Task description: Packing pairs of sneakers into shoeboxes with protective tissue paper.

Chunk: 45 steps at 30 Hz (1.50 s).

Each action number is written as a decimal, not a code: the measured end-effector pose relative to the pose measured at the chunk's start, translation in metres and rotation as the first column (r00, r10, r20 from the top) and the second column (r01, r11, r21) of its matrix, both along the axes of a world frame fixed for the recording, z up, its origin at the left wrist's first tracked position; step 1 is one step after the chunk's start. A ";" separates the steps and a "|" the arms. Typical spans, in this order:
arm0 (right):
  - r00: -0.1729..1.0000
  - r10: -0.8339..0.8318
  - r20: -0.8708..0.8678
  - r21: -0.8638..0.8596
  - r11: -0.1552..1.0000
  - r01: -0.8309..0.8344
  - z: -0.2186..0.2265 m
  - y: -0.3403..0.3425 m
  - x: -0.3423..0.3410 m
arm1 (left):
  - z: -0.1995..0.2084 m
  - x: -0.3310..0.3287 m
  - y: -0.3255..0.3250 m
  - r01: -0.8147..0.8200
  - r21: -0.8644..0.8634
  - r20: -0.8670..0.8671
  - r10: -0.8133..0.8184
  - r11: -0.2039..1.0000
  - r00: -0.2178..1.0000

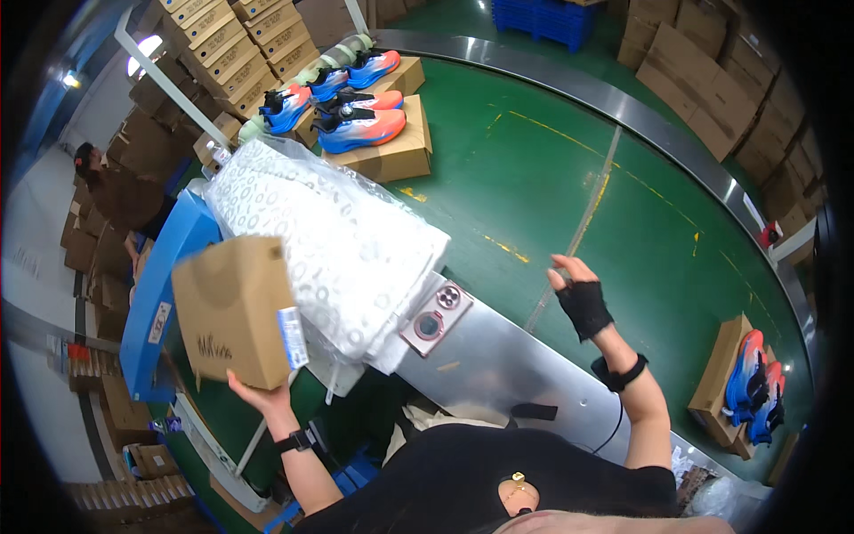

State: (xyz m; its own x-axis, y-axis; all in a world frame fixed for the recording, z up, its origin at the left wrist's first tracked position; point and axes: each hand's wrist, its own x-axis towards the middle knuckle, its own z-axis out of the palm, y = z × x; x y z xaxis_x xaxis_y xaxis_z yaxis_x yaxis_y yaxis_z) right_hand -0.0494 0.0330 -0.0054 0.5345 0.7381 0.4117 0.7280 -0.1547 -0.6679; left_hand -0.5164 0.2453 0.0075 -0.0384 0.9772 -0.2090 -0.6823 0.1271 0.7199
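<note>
My left hand (263,397) is closed on the lower edge of a brown cardboard shoebox (222,311), which is held up tilted at the left. A white and blue label shows on the box's side. My right hand (580,298), in a black fingerless glove, hovers over the green conveyor belt (507,178) with nothing in it, its fingers loosely apart. Between the hands lie a stack of white patterned wrapping sheets (320,240) and a pink phone (436,318) on the metal ledge.
Blue and orange sneakers (360,129) sit on cardboard boxes at the far left of the belt. More sneakers (752,392) lie in an open box at right. Stacked shoeboxes (222,53) stand behind. A blue machine panel (160,303) is beside the held box. Another person (124,191) is at left.
</note>
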 end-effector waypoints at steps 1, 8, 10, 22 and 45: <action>0.998 0.016 -0.066 -0.056 0.998 -0.019 0.001 0.031 -0.001 | -0.006 -0.009 0.010 -0.117 -0.243 0.030 0.128 0.963 0.991; 0.972 -0.056 -0.229 -0.148 0.989 0.022 -0.055 0.290 0.044 | -0.046 -0.025 0.107 -0.117 -0.313 -0.264 0.032 0.942 0.964; 0.918 -0.193 -0.346 -0.234 0.966 0.115 -0.072 0.364 0.061 | -0.051 -0.036 0.136 -0.091 -0.295 -0.299 -0.002 0.951 0.954; 0.740 -0.133 -0.659 -0.239 0.970 -0.038 -0.063 0.398 0.095 | -0.052 -0.023 0.231 -0.007 -0.308 -0.410 -0.126 0.951 0.903; 0.962 -0.270 -0.024 -0.817 0.560 0.137 -0.057 -0.304 0.330 | -0.010 0.411 -0.037 0.961 -0.052 -0.787 -0.603 0.270 0.127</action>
